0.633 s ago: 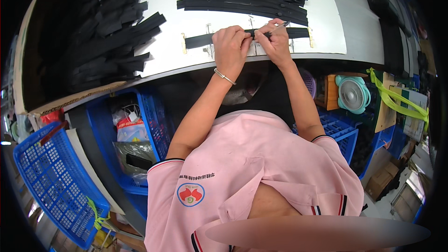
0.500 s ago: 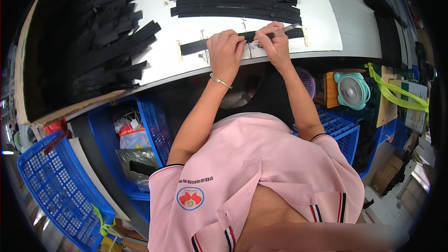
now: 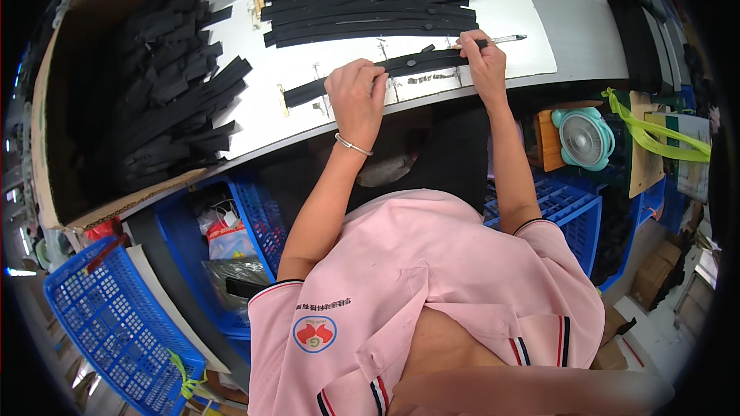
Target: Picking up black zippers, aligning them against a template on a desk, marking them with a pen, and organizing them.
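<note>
Black strip (image 3: 435,59) lies along the white board's (image 3: 512,8) near side; the left hand (image 3: 357,94), fingers drawn together, pinches its middle, seemingly steadying it; the right hand (image 3: 486,65), curled around a pen (image 3: 507,38), perhaps anchors its right end.

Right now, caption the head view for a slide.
Left hand on a long black fabric-like strip on a white board; right hand near its right end, holding a slim clear pen.
</note>
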Tool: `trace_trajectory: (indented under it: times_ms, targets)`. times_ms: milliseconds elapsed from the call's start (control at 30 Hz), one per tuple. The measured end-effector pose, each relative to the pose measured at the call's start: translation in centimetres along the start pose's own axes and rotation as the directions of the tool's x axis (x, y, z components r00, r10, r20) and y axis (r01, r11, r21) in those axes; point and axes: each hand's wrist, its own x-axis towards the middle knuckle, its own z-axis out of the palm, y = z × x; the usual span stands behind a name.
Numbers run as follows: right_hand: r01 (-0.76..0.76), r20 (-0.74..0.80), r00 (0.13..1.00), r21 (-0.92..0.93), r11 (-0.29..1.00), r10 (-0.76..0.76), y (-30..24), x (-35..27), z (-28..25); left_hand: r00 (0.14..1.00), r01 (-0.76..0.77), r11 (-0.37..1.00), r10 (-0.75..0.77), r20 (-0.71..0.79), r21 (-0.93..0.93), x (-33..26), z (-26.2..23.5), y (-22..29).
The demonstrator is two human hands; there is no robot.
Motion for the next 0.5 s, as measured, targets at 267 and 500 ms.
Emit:
trace_trajectory:
  times_ms: [267,500]
  targets:
    - [0.03,0.034,0.999,-0.034,0.999,-0.029,0.0,0.0,0.2,0.983,-0.174,0.975,0.181,0.039,-0.142,2.7,5.0,4.5]
    - [0.053,0.057,0.997,-0.092,0.994,-0.048,0.3,0.0,0.0,0.985,-0.135,0.984,0.145,0.093,-0.113,2.4,7.1,4.2]
